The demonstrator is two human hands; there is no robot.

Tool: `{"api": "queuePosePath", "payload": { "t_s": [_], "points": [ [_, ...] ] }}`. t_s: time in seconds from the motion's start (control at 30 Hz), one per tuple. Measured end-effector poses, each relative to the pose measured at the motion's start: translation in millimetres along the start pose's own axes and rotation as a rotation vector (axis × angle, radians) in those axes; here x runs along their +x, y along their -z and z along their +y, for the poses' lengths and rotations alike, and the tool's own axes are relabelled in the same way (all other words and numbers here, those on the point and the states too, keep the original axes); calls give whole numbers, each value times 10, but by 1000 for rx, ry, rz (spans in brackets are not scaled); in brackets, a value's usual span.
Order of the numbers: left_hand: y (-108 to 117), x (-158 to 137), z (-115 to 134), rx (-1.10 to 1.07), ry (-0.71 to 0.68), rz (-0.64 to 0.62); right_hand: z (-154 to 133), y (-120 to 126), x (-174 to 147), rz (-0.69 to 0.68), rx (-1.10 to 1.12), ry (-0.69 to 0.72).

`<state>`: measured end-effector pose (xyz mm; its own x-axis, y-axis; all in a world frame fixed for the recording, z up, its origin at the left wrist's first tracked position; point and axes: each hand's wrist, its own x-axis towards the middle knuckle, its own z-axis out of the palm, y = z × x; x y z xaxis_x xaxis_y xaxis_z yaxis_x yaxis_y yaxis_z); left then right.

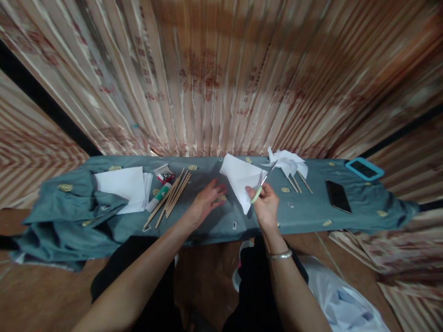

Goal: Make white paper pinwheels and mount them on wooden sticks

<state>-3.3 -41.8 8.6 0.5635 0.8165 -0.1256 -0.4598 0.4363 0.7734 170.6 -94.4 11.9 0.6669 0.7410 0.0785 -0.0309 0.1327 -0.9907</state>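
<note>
My right hand [267,200] is closed around scissors [258,194] with light green handles, blades pointing up and to the right. Just left of the scissors is a folded white paper sheet [238,175], roughly triangular; the right thumb overlaps its edge, and I cannot tell whether the hand also grips it. My left hand [209,198] hovers over or rests on the cloth left of the paper, fingers apart and holding nothing. Behind the right hand lie white paper pinwheels [287,161] on thin wooden sticks [297,183].
Leftward lie several loose wooden sticks [173,196], a glue stick [159,196], a small packet [164,174] and stacked white paper [126,186]. A phone [338,196] and a blue-framed device [364,169] lie right on the cloth-covered bench [308,216]. A plastic bag [341,299] with paper stands below.
</note>
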Motion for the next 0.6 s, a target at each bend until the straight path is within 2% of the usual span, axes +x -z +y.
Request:
{"api": "queuePosePath", "payload": {
  "t_s": [0.13,0.23,0.37,0.6],
  "points": [
    [-142,33,-158,132,-123,-8,65,-129,-31,-10,-113,30],
    [-201,77,-181,140,-176,125,95,-218,-56,-42,-120,38],
    [-186,111,-127,132,-221,341,109,-289,-53,-45,-21,14],
    [-120,156,-10,142,-338,409,104,-339,-115,-120,-7,-2]
  ]
}}
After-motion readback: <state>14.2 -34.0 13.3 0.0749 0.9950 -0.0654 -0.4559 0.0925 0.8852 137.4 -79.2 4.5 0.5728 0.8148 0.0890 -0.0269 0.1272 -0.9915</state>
